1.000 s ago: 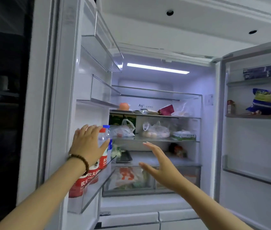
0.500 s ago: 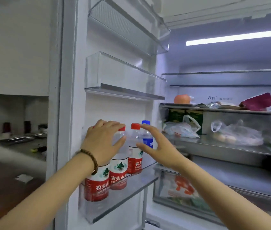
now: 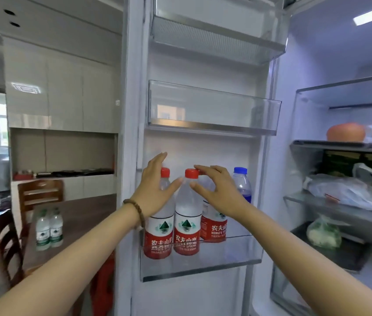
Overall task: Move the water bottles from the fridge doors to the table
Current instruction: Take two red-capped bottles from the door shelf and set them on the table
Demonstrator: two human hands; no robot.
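The lower bin [image 3: 203, 266] of the open left fridge door holds a row of water bottles. Three have red caps and red labels: the left bottle [image 3: 159, 236], the middle bottle [image 3: 186, 224] and the right bottle [image 3: 213, 229]. A blue-capped bottle [image 3: 241, 182] stands at the far right of the row. My left hand [image 3: 155, 190], fingers spread, curves around the left bottle's neck. My right hand [image 3: 218, 192], fingers apart, cups the right bottle's top and hides its cap. The middle bottle stands untouched between my hands.
The brown table [image 3: 84, 215] lies to the left, with two green-label bottles [image 3: 48, 229] near its edge and wooden chairs [image 3: 40, 195] around it. A red stool [image 3: 103, 288] stands beside the door. The two upper door bins [image 3: 212, 110] hold nothing. The fridge shelves [image 3: 344, 144] on the right hold food.
My view has swung left onto the door and closer. My right hand has moved from the middle bottle's cap to the right red bottle. My left hand stays at the left bottle.
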